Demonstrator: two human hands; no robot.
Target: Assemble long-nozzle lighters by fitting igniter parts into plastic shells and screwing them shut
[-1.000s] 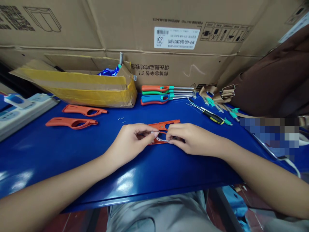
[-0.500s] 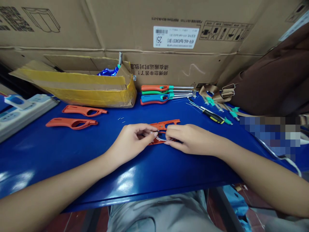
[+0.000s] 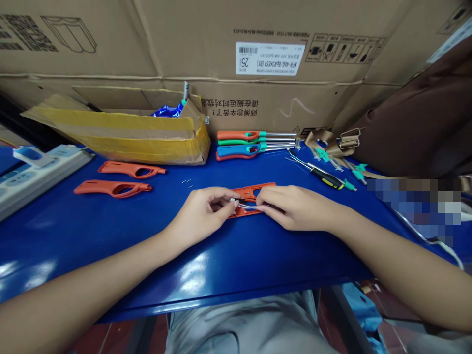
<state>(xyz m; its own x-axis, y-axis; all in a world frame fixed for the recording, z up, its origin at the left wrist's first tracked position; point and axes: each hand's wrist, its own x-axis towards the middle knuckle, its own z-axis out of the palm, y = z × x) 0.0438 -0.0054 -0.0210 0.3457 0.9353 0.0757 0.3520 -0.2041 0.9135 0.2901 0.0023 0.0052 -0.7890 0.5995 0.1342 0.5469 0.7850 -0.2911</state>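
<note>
Two orange lighter casing halves (image 3: pixel 246 190) lie open on the blue table in front of me. Over them, my left hand (image 3: pixel 206 210) is closed in a pinch on a small part with a whitish end (image 3: pixel 232 200), mostly hidden by the fingers. Thin pale wires (image 3: pixel 248 206) run from that part towards the right. My right hand (image 3: pixel 295 206) pinches these wires between thumb and fingers, just above the casing's right side. How the wires lie inside the casing is covered by the hands.
Two orange lighter casings (image 3: pixel 114 188) and several small screws (image 3: pixel 187 183) lie to the left. Assembled long lighters (image 3: pixel 239 151) are stacked behind. A screwdriver (image 3: pixel 326 178) and green-tipped parts (image 3: pixel 322 155) sit right. A yellow-taped carton (image 3: pixel 147 147) and power strip (image 3: pixel 47 169) stand left.
My right fingers have shifted slightly right and up, and the wires between the hands look straighter. My left hand keeps its pinch. The view has moved a little.
</note>
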